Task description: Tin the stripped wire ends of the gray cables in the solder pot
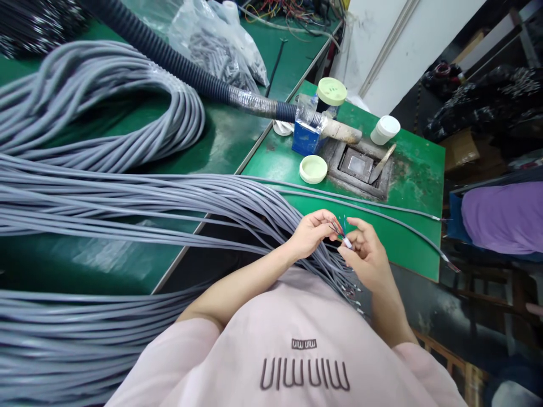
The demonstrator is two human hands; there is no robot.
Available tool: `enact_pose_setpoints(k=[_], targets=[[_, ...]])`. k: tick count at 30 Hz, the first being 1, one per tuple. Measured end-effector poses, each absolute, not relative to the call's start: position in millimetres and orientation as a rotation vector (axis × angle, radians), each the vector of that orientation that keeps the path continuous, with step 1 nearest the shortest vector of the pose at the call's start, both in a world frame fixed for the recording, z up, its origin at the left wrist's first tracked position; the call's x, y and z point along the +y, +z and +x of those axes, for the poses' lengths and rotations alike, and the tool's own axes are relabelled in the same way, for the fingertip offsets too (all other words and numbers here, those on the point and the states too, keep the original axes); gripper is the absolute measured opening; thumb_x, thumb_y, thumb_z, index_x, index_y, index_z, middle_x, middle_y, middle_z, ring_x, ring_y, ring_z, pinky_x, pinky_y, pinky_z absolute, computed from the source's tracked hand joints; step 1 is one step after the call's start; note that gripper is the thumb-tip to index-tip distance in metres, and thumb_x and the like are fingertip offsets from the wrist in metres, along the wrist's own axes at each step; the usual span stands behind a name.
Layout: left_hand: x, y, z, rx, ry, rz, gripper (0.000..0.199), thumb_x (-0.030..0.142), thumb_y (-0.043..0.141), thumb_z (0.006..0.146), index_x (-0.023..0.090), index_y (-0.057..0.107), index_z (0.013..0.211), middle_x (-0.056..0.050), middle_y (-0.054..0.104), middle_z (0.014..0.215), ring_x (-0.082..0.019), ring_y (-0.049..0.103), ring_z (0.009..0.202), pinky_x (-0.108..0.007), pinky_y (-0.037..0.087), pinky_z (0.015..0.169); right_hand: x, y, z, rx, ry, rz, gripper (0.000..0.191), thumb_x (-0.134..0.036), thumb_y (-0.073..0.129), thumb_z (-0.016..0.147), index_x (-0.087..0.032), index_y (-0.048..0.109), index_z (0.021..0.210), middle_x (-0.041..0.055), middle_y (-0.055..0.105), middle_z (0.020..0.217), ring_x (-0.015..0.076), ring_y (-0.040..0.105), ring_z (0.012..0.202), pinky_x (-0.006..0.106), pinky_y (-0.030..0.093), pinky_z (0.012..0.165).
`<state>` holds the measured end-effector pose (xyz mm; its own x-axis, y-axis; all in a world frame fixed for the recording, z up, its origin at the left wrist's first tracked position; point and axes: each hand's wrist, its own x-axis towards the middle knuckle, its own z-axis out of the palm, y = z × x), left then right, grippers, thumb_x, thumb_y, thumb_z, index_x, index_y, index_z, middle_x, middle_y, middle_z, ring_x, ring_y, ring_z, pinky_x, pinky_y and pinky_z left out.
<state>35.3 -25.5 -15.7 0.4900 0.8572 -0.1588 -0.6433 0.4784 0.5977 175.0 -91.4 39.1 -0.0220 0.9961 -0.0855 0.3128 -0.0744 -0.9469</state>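
The left hand (313, 233) and the right hand (365, 251) hold the fanned coloured wires (338, 227) at a cable end. Grey cables (237, 195) extend across the green table (418, 164). A corrugated hose (195, 73) terminates beside the square metal unit (357, 168), on which a spatula (383, 164) rests.

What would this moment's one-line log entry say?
left hand: pinching coloured wires | right hand: holding white piece | grey cables: draped over green table

A cable workshop — grey cables (169, 198) are running in long bundles left of the solder pot (358, 165), a ribbed extraction hose (254, 103) is ending just beside it, and lidded tubs (385, 130) are standing around it — all on green worktops (418, 169).
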Motion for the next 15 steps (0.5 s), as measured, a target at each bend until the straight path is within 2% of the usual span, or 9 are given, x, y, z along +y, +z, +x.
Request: enact_pose_setpoints(k=[4, 8, 11, 15], targets=[[-29.9, -11.1, 39.7, 0.46, 0.98, 0.486, 0.028, 0.024, 0.082, 0.061, 0.014, 0.059, 0.074, 0.001, 0.063, 0.068, -0.008, 0.057, 0.059, -0.021, 0.046, 0.06, -81.3, 46.0, 165.8, -1.624, 0.66, -1.612, 0.035, -0.028, 0.068, 0.082, -0.025, 0.06, 0.116, -0.0075, 0.05, 0.06, 0.0104, 0.048, 0.053, 0.024, 0.042, 0.056], [-32.4, -5.2, 41.7, 0.466, 0.995, 0.44, 0.032, 0.032, 0.082, 0.065, 0.015, 0.058, 0.075, 0.003, 0.06, 0.064, -0.006, 0.054, 0.056, -0.021, 0.045, 0.06, -69.0, 44.7, 165.8, -1.72, 0.385, -1.551, 0.013, -0.03, 0.065, 0.086, -0.024, 0.07, 0.096, -0.0027, 0.065, 0.069, 0.0111, 0.053, 0.056, 0.024, 0.044, 0.057], [-30.1, -1.7, 41.6, 0.494, 1.033, 0.436, 0.032, 0.036, 0.081, 0.067, 0.016, 0.058, 0.077, 0.003, 0.06, 0.064, -0.006, 0.053, 0.056, -0.02, 0.044, 0.061, -57.7, 47.0, 167.9, -1.772, 0.351, -1.47, 0.01, -0.028, 0.063, 0.088, -0.023, 0.071, 0.085, -0.0017, 0.066, 0.069, 0.0123, 0.056, 0.06, 0.025, 0.044, 0.058], [-18.1, -3.7, 27.4, 0.662, 1.17, 0.751, 0.025, 0.038, 0.072, 0.078, 0.016, 0.061, 0.085, -0.001, 0.065, 0.075, -0.01, 0.058, 0.066, -0.025, 0.046, 0.067, -25.4, 58.2, 173.7, -1.833, 0.379, -1.408, 0.016, -0.029, 0.064, 0.088, -0.02, 0.069, 0.074, -0.0025, 0.056, 0.063, 0.0119, 0.051, 0.058, 0.026, 0.039, 0.058]])
